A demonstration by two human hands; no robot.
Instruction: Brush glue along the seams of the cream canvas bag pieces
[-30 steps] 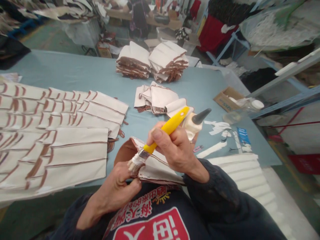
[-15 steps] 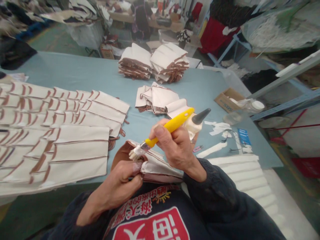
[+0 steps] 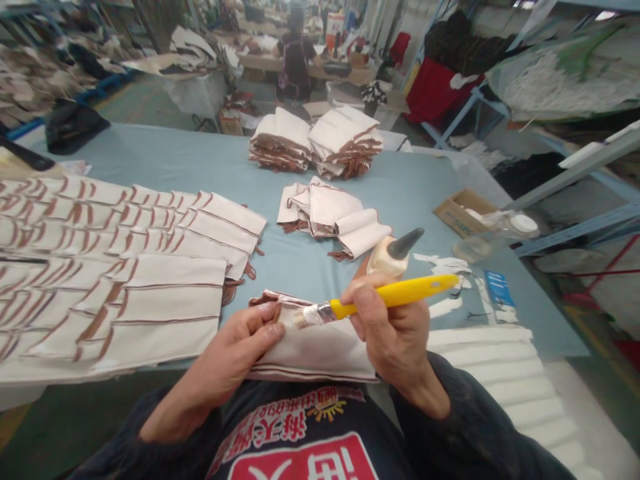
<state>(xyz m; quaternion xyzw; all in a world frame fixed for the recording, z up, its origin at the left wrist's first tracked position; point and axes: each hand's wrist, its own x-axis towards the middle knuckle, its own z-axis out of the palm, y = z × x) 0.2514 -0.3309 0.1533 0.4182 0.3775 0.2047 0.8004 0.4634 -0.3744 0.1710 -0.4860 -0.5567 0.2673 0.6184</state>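
My right hand is closed round a yellow-handled paintbrush, whose pale bristles point left. Those bristles are right at the top of a cream fabric piece with brown edging, lying in front of me at the table edge. My left hand pinches the upper left corner of this piece between thumb and fingers. Behind my right hand stands a bottle of cream-coloured content with a dark tip, its lower part hidden. Whether the bristles touch the fabric I cannot tell exactly.
Overlapping rows of cream pieces with brown trim cover the left side. Several folded pieces lie mid-table, with two tall stacks behind. To the right are a cardboard box, a clear jar and white strips.
The brush has swung lower and to the right, its handle now flatter. The fabric piece, held open before with its brown inside showing, now lies flatter with its cream face up.
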